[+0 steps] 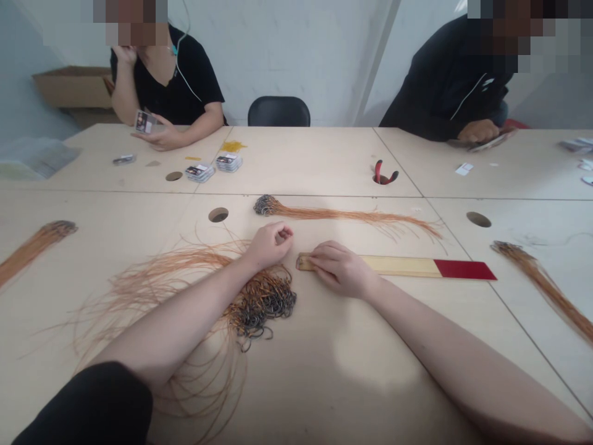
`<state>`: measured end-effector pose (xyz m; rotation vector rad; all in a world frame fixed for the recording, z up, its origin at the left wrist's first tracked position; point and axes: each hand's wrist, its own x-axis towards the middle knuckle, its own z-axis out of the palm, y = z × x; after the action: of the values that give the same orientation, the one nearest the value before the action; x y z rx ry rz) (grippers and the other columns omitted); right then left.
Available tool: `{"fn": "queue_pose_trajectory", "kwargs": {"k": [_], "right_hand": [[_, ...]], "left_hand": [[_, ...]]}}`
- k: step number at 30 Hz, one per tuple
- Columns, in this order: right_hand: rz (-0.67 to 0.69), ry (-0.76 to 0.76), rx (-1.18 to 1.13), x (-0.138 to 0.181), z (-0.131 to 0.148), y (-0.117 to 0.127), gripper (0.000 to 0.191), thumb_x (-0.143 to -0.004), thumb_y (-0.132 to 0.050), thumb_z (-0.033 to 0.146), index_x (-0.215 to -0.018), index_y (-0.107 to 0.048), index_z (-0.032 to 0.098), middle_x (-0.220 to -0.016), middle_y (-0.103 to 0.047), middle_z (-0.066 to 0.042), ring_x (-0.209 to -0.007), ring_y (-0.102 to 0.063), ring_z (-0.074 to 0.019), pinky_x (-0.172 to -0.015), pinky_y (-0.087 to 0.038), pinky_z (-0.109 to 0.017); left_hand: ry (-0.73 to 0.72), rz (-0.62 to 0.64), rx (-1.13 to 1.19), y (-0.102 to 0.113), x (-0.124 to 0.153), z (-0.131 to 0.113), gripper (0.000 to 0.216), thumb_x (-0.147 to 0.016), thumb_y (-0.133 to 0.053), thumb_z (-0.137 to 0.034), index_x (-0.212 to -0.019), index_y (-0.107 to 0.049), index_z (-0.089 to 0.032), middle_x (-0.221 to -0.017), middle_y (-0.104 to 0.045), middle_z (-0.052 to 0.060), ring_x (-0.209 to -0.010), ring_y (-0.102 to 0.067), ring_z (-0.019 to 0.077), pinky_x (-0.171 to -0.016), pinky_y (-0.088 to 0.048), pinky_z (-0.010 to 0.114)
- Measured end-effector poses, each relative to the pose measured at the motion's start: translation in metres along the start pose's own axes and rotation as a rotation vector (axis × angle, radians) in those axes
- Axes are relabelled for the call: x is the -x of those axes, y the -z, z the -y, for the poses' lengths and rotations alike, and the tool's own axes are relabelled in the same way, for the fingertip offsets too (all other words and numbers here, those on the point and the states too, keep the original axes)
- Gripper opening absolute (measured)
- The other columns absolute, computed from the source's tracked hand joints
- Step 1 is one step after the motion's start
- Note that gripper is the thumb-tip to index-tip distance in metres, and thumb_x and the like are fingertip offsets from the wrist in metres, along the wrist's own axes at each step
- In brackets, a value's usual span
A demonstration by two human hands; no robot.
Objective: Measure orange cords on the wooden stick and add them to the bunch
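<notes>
My left hand point(270, 243) is curled in a pinch above a loose pile of dark metal hooks point(262, 303) tied to thin orange lines point(162, 290); what the fingertips hold is too small to name. My right hand point(340, 267) lies palm down with its fingers pressed together on the left end of a long wooden strip point(398, 266) whose right end is red point(464, 270). A tidy bundle of hooks and orange lines point(343, 214) lies just beyond both hands.
More orange bundles lie at the far left point(34, 245) and right point(542, 278). Round holes point(218, 214) dot the table. Red-handled pliers point(384, 173), small card packs point(214, 167) and an empty chair point(278, 111) sit beyond. Two people work across the table.
</notes>
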<state>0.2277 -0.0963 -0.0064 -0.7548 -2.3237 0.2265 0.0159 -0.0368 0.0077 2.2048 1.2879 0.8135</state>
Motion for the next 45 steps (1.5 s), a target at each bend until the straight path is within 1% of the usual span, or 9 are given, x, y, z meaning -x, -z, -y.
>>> {"fn": "queue_pose_trajectory", "kwargs": {"k": [9,14,17,20,25,32,37,40,45], "right_hand": [[-0.036,-0.085,0.060,0.0003,-0.0027,0.0001,0.027,-0.086,-0.045,0.018,-0.110,-0.058,0.019,-0.104,-0.057,-0.012,-0.103,-0.051,-0.0240,-0.087,-0.049,-0.044],[-0.067,-0.102,0.107,0.0009,-0.0050,-0.0006,0.034,-0.085,-0.046,0.017,-0.118,-0.052,0.018,-0.111,-0.053,-0.013,-0.107,-0.047,-0.0257,-0.089,-0.047,-0.046],[-0.065,-0.105,0.118,0.0014,-0.0059,-0.0008,0.036,-0.084,-0.047,0.016,-0.120,-0.050,0.017,-0.113,-0.052,-0.014,-0.108,-0.046,-0.0263,-0.090,-0.047,-0.047],[-0.066,-0.101,0.118,0.0019,-0.0064,-0.0011,0.039,-0.084,-0.047,0.017,-0.123,-0.048,0.019,-0.113,-0.052,-0.014,-0.109,-0.046,-0.0270,-0.089,-0.047,-0.049],[-0.068,-0.093,0.123,0.0024,-0.0070,-0.0015,0.041,-0.083,-0.048,0.017,-0.124,-0.047,0.019,-0.114,-0.052,-0.014,-0.109,-0.047,-0.0269,-0.089,-0.047,-0.049],[-0.067,-0.084,0.124,0.0018,-0.0064,-0.0010,0.039,-0.083,-0.047,0.015,-0.122,-0.048,0.018,-0.113,-0.052,-0.014,-0.109,-0.045,-0.0261,-0.090,-0.046,-0.047],[-0.067,-0.083,0.118,0.0014,-0.0057,-0.0014,0.039,-0.083,-0.047,0.015,-0.122,-0.048,0.019,-0.113,-0.052,-0.014,-0.109,-0.045,-0.0260,-0.090,-0.046,-0.047],[-0.053,-0.102,0.122,0.0018,-0.0053,-0.0015,0.037,-0.084,-0.047,0.017,-0.121,-0.050,0.019,-0.114,-0.051,-0.014,-0.110,-0.045,-0.0264,-0.090,-0.046,-0.047],[-0.027,-0.133,0.153,0.0023,-0.0055,-0.0013,0.031,-0.084,-0.048,0.018,-0.114,-0.056,0.016,-0.116,-0.050,-0.015,-0.112,-0.043,-0.0273,-0.092,-0.045,-0.048]], "left_hand": [[-0.007,-0.001,-0.035,0.0008,0.0006,-0.0023,0.011,-0.074,-0.051,-0.021,-0.077,-0.061,-0.016,-0.075,-0.064,0.002,-0.068,-0.056,0.0132,-0.067,-0.046,0.027],[-0.212,0.030,-0.086,0.0035,0.0024,-0.0056,0.008,-0.072,-0.055,-0.021,-0.075,-0.062,-0.018,-0.076,-0.063,0.003,-0.079,-0.056,0.0169,-0.080,-0.044,0.032],[-0.328,0.054,-0.089,0.0041,0.0042,-0.0073,0.013,-0.073,-0.057,-0.023,-0.082,-0.065,-0.018,-0.083,-0.063,0.005,-0.086,-0.055,0.0187,-0.085,-0.043,0.035],[-0.378,0.070,-0.085,0.0034,0.0054,-0.0068,0.021,-0.073,-0.059,-0.024,-0.092,-0.067,-0.021,-0.094,-0.063,0.006,-0.093,-0.054,0.0202,-0.090,-0.042,0.039],[-0.418,0.108,-0.079,0.0020,0.0049,-0.0039,0.030,-0.073,-0.059,-0.024,-0.101,-0.066,-0.022,-0.106,-0.063,0.007,-0.101,-0.054,0.0219,-0.094,-0.040,0.043],[-0.464,0.132,-0.101,0.0025,0.0032,-0.0043,0.029,-0.077,-0.054,-0.025,-0.103,-0.065,-0.018,-0.102,-0.066,0.007,-0.098,-0.055,0.0208,-0.093,-0.041,0.040],[-0.447,0.148,-0.122,0.0023,0.0030,-0.0041,0.029,-0.077,-0.054,-0.026,-0.103,-0.065,-0.018,-0.103,-0.065,0.008,-0.100,-0.054,0.0216,-0.093,-0.041,0.041],[-0.439,0.122,-0.126,0.0016,0.0034,-0.0040,0.027,-0.078,-0.053,-0.027,-0.101,-0.065,-0.017,-0.104,-0.065,0.008,-0.100,-0.054,0.0214,-0.094,-0.041,0.041],[-0.431,0.019,-0.104,0.0015,0.0040,-0.0040,0.028,-0.077,-0.054,-0.024,-0.103,-0.063,-0.016,-0.106,-0.064,0.009,-0.102,-0.054,0.0213,-0.095,-0.041,0.041]]}}
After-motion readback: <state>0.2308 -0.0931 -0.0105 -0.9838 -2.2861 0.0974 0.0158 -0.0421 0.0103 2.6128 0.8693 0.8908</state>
